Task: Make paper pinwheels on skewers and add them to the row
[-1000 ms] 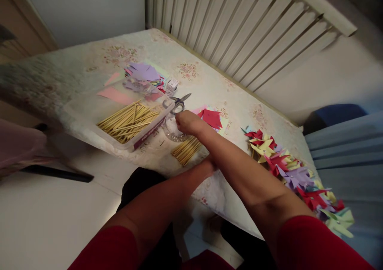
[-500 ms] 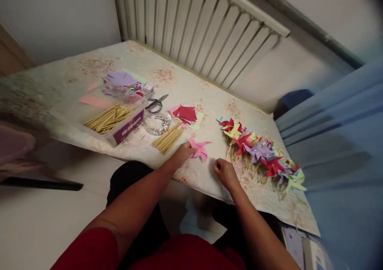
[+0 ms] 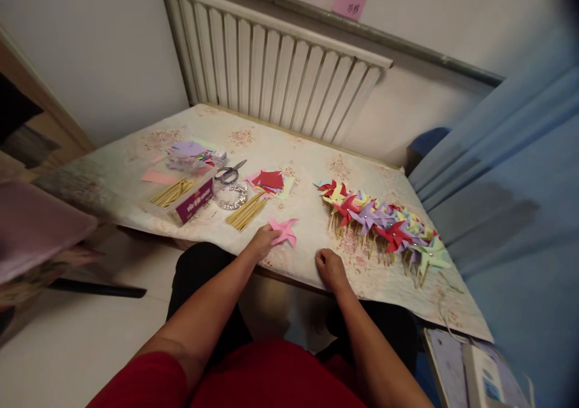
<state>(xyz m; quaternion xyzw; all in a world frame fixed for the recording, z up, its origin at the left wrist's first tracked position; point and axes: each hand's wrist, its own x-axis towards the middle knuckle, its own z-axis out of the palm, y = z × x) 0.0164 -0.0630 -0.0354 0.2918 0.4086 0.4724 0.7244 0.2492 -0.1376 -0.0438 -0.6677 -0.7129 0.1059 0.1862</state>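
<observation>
A pink paper pinwheel point(image 3: 285, 232) is pinched at its left side by my left hand point(image 3: 264, 241), just above the cloth near the table's front edge. My right hand point(image 3: 330, 268) rests curled at the table edge, apart from the pinwheel; whatever its fingers hold, if anything, is hidden. Left of the pinwheel lies a bundle of thin wooden sticks point(image 3: 246, 211). Behind the sticks is a stack of coloured paper squares point(image 3: 270, 181), red on top. A round clear dish of silvery pins point(image 3: 231, 197) sits beside the bundle.
Finished pinwheels on sticks point(image 3: 368, 216) lie in rows at the right. A plastic box point(image 3: 195, 201) with more sticks, scissors point(image 3: 230, 172) and paper scraps point(image 3: 187, 149) occupy the left. A radiator point(image 3: 271, 64) stands behind the table, a blue curtain point(image 3: 506, 184) to the right.
The head view has tilted up and turned, so the table sits differently in it. My left hand still holds the pink pinwheel; my right hand stays curled near the edge.
</observation>
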